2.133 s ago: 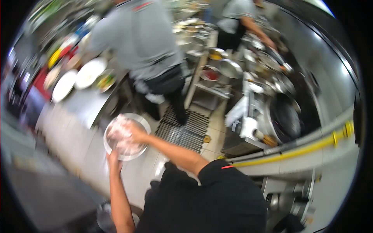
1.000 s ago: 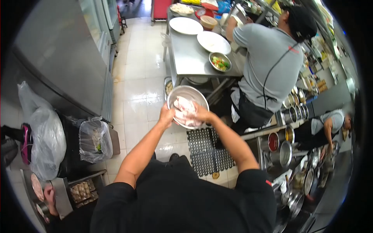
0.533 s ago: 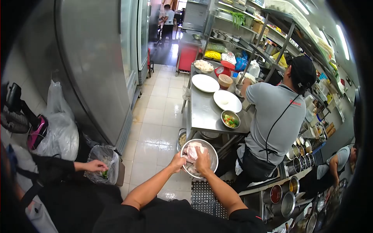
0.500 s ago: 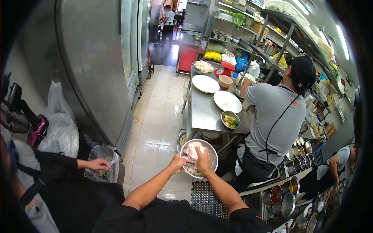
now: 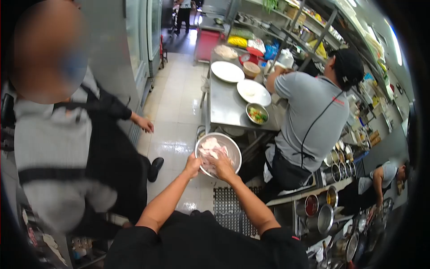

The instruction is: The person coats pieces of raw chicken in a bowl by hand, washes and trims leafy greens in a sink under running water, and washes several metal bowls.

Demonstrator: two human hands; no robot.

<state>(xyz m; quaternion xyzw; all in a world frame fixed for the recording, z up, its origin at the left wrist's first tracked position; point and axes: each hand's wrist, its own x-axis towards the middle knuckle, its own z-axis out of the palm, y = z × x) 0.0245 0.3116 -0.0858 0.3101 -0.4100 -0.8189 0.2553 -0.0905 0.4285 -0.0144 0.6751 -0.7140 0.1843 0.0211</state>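
A round metal bowl (image 5: pixel 236 151) is held out in front of me, above the tiled floor. My left hand (image 5: pixel 193 165) grips its left rim. Pale pink raw meat (image 5: pixel 210 147) lies in the bowl. My right hand (image 5: pixel 222 166) is inside the bowl, pressed on the meat with its fingers partly hidden among the pieces. Beyond the bowl, a small bowl of cut vegetables (image 5: pixel 257 114) stands at the corner of the steel table.
Two white plates (image 5: pixel 227 71) (image 5: pixel 253 93) lie on the steel table (image 5: pixel 224 110). A co-worker in grey (image 5: pixel 313 116) stands at its right. Another person (image 5: pixel 58 134) is close on my left. Pots (image 5: pixel 311 205) stand at the lower right, near a third person (image 5: pixel 378 177).
The person on the left has come further into view, upright, with the hand away from the bin. My view has shifted; my right hand has moved lower in the bowl.
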